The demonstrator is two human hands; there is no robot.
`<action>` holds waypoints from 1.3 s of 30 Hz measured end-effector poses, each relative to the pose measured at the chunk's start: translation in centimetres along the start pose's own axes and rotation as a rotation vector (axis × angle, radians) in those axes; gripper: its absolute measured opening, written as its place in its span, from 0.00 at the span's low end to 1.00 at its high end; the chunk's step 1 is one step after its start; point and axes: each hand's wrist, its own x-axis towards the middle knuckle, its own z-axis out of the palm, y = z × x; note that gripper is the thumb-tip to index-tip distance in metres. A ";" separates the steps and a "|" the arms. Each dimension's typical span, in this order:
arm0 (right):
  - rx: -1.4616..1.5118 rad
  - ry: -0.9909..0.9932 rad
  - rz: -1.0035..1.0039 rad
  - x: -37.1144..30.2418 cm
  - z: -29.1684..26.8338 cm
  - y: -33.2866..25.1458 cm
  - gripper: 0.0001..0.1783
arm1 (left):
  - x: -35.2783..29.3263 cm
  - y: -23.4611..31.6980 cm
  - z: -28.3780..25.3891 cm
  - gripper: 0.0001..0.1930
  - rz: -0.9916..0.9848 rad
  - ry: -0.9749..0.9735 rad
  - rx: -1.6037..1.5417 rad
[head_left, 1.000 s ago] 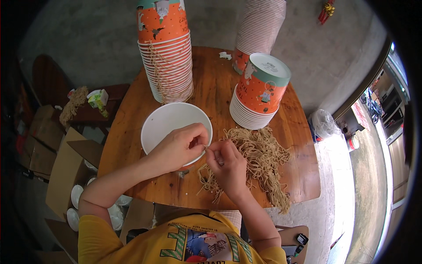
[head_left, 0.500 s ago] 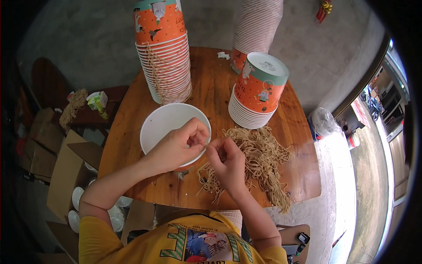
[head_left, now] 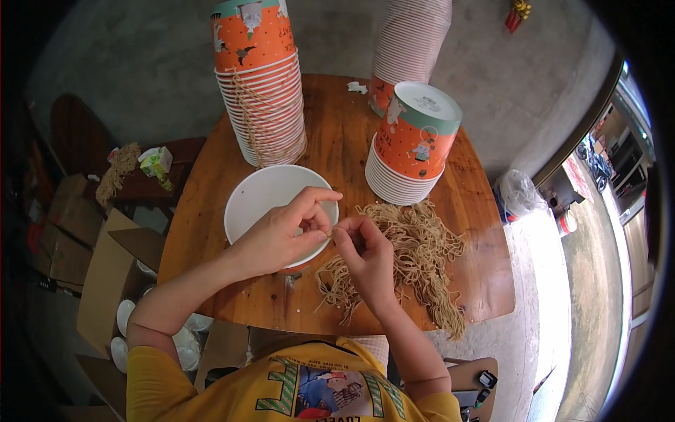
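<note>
Left hand point(head_left: 281, 235) and right hand point(head_left: 362, 253) pinching one string point(head_left: 330, 233) at white bowl's point(head_left: 260, 193) rim — loose string pile point(head_left: 415, 246) just right, table edge point(head_left: 281, 327) near

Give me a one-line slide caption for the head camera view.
Both hands, left hand and right hand, pinch a tan string over a white bowl beside a string pile and stacked orange cups.

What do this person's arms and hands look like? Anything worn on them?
Both forearms are bare. The left hand and right hand wear no gloves, rings or watch that I can see. The short-sleeved yellow T-shirt has green lettering and a printed picture on the chest.
</note>
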 end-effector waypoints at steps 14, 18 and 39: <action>0.093 -0.063 0.016 -0.1 -0.1 0.2 0.06 | -0.1 0.4 -0.2 0.24 0.045 -0.004 0.143; 0.142 -0.074 0.079 0.0 -0.2 0.2 0.06 | -0.1 0.4 -0.1 0.24 0.088 -0.008 0.181; -0.227 -0.017 -0.196 -1.1 -0.2 -0.1 0.06 | 0.0 0.5 -0.3 0.22 -0.001 -0.023 0.031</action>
